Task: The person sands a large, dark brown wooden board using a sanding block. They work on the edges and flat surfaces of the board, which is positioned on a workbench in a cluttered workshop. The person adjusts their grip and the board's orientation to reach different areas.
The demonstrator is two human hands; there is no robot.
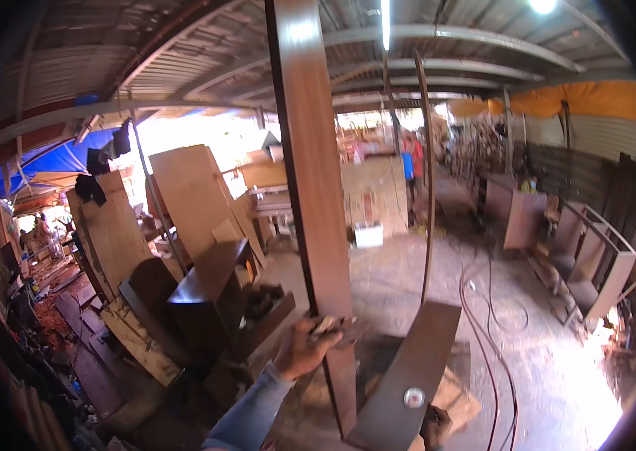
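A tall, glossy reddish-brown wooden plank stands upright in front of me. My left hand, in a blue-grey sleeve, is at the plank's lower part. Its fingers are closed round a small tan-and-dark piece that is blurred and cannot be made out. Lower right, a dark brown board slants away from me, with a small round white-topped object on it. Beside that board's right edge is my right hand, fingers curled and partly hidden. What it grips, if anything, does not show.
Left of the plank stand a dark cabinet and leaning plywood sheets. Red and dark hoses run across the concrete floor. Unfinished cabinet frames line the right. A thin upright pole rises behind the slanted board; a person is farther back.
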